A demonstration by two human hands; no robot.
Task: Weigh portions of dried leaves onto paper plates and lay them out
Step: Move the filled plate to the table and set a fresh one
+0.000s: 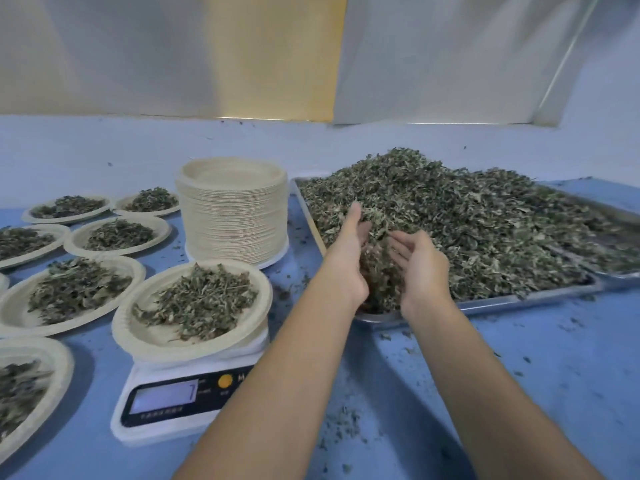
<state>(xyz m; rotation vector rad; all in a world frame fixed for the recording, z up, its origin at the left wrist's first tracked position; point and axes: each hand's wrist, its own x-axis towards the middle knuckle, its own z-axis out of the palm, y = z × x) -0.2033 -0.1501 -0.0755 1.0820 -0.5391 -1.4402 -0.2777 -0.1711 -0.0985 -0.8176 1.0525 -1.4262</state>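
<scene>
On the metal tray (pixel 485 307), right of the scale (pixel 166 375): heap of dried leaves (pixel 467 220); your left hand (pixel 348 258) and right hand (pixel 420 268) cup a scoop between them, each grip open, palms facing. Paper plate (pixel 131 330) on the scale: already part-filled; display (pixel 162 396) appears to read 7. Take a small scoop; carry it low over the tabletop (pixel 519 375); sprinkle gradually until the reading settles. Writing: "M" beside the orange button (pixel 225 381); small print below the display illegible.
</scene>
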